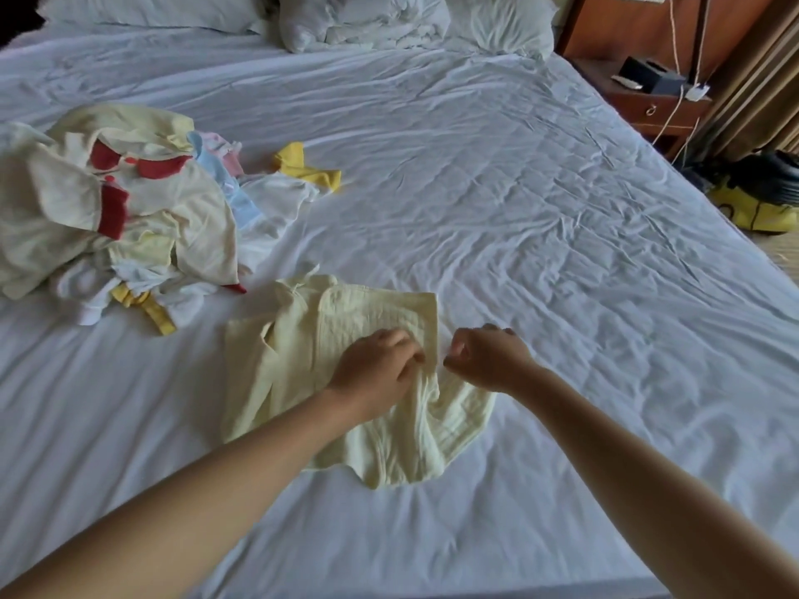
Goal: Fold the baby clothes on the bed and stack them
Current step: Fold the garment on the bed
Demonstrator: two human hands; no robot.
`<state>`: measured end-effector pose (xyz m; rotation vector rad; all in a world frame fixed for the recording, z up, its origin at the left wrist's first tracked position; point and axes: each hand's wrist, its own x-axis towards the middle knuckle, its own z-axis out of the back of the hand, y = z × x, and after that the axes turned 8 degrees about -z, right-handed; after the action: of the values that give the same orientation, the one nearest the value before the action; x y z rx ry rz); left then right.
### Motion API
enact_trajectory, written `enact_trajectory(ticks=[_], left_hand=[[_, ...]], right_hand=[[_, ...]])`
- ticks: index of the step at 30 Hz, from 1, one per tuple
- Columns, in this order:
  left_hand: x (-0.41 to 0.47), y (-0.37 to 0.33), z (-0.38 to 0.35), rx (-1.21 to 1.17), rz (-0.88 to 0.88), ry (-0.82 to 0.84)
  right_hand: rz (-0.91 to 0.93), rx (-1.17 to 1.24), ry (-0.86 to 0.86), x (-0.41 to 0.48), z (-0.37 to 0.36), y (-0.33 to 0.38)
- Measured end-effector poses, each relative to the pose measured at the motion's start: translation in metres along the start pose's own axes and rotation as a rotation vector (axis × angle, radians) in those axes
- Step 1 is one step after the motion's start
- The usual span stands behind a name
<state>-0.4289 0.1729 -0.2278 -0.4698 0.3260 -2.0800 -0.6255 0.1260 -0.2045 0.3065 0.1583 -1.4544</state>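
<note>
A pale yellow baby garment (pixel 298 352) lies partly folded on the white bed sheet (pixel 497 209), its right side turned over the middle. My left hand (pixel 376 367) rests on the garment's centre, fingers pressing on the fold's edge. My right hand (pixel 486 358) hovers at the garment's right edge with fingers curled; whether it pinches the cloth is unclear. A loose pile of unfolded baby clothes (pixel 116 209), cream, red, blue, pink and white, sits to the left. A yellow piece (pixel 305 166) lies at the pile's far side.
Pillows and a bunched duvet (pixel 363 19) lie at the head of the bed. A wooden nightstand (pixel 657 101) with cables and a dark box stands at the right. A yellow and black bag (pixel 761 201) sits on the floor beside the bed.
</note>
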Motion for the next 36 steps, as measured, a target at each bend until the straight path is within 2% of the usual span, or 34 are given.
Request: enact_trajectory(ticks=[3, 5, 10, 14, 17, 20, 25, 28, 30, 33, 36], left_hand=[[-0.018, -0.015, -0.004, 0.055, -0.015, 0.030], [-0.028, -0.023, -0.004, 0.115, -0.026, 0.051], [-0.052, -0.040, -0.001, 0.215, -0.094, 0.219], [-0.060, -0.049, -0.001, 0.277, -0.169, 0.301], [-0.058, -0.059, 0.003, 0.250, -0.174, 0.349], [-0.056, -0.070, 0.010, 0.124, -0.090, 0.420], [-0.058, -0.083, 0.006, -0.078, -0.009, 0.432], [-0.058, -0.083, -0.001, -0.074, -0.006, 0.460], [-0.060, -0.080, -0.001, -0.152, 0.026, 0.482], [-0.063, -0.073, 0.005, -0.272, 0.081, 0.393], [-0.071, -0.053, 0.012, -0.178, 0.043, 0.158]], right_hand=[[0.051, -0.157, 0.017, -0.019, 0.003, -0.007], [0.058, -0.167, 0.001, -0.029, 0.006, -0.011], [-0.008, 0.149, -0.014, -0.049, 0.017, -0.025], [0.001, 0.223, -0.030, -0.060, 0.018, -0.029], [-0.010, 0.266, -0.074, -0.068, 0.017, -0.029], [-0.055, 0.312, -0.103, -0.072, 0.020, -0.032], [-0.171, 0.054, -0.123, -0.075, 0.020, -0.044], [-0.122, -0.100, -0.173, -0.074, 0.007, -0.047], [-0.060, -0.184, -0.193, -0.075, -0.004, -0.044], [0.062, -0.068, -0.225, -0.082, -0.016, -0.032], [0.183, 0.120, -0.176, -0.096, -0.020, -0.007]])
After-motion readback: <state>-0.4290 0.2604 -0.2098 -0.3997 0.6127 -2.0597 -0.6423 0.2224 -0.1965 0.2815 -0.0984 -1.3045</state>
